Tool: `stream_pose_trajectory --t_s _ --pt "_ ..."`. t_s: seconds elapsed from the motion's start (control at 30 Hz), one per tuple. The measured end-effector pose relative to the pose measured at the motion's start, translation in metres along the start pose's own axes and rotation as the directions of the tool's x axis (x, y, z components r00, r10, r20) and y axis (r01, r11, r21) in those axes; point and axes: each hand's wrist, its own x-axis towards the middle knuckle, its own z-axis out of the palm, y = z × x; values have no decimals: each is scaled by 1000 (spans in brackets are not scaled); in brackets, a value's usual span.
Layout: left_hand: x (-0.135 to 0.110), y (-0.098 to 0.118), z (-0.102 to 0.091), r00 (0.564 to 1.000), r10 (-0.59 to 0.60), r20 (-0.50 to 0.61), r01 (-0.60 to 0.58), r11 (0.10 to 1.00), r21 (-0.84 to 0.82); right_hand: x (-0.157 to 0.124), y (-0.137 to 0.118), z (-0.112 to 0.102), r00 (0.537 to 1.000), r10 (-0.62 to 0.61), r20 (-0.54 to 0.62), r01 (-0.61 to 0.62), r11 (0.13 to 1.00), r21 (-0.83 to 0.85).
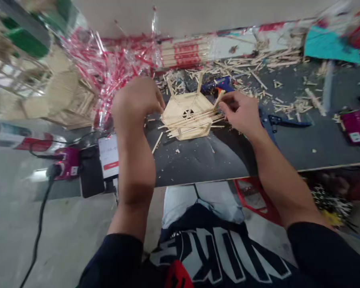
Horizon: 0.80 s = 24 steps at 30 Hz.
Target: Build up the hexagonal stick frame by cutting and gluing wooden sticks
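Note:
A small hexagonal frame of thin wooden sticks [188, 117] lies on a dark work board [216, 154], with loose sticks poking out of its sides. My left hand [137, 102] is curled against the frame's left edge, fingers closed on it. My right hand [239, 112] pinches the ends of the sticks on the frame's right side. A blue glue gun [220, 85] lies just behind the frame, between my two hands.
Stick offcuts [258, 70] litter the back of the board. Crumpled red-and-clear plastic wrap [114, 64] and stacked stick pieces [64, 96] sit at the left. A phone [108, 157], purple boxes [356, 127] and a black cable [39, 224] are nearby. Blue pliers [280, 121] lie by my right wrist.

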Motion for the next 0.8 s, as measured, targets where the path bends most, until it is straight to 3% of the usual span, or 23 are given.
stream_pose_trajectory --t_s 0.2,0.3,0.47,0.6,0.7,0.8 --pt "10 -13 -4 997 12 73 -13 1000 8 11 18 21 996 70 -47 -71 997 -17" --pt "16 -21 -3 995 16 96 -17 1000 6 18 12 22 998 52 -35 -57 984 -168" --pt "21 -19 1 995 11 98 -9 1000 -21 28 11 8 988 25 -152 -93 883 -461" --pt "26 -18 5 989 19 144 -7 997 -82 37 28 6 980 190 -63 -196 852 -485" --pt "29 -24 8 988 34 149 -8 985 -170 47 37 12 981 192 -9 -172 854 -491" --pt "30 -32 9 987 59 151 -20 968 -249 53 37 16 979 201 -43 -195 846 -496"
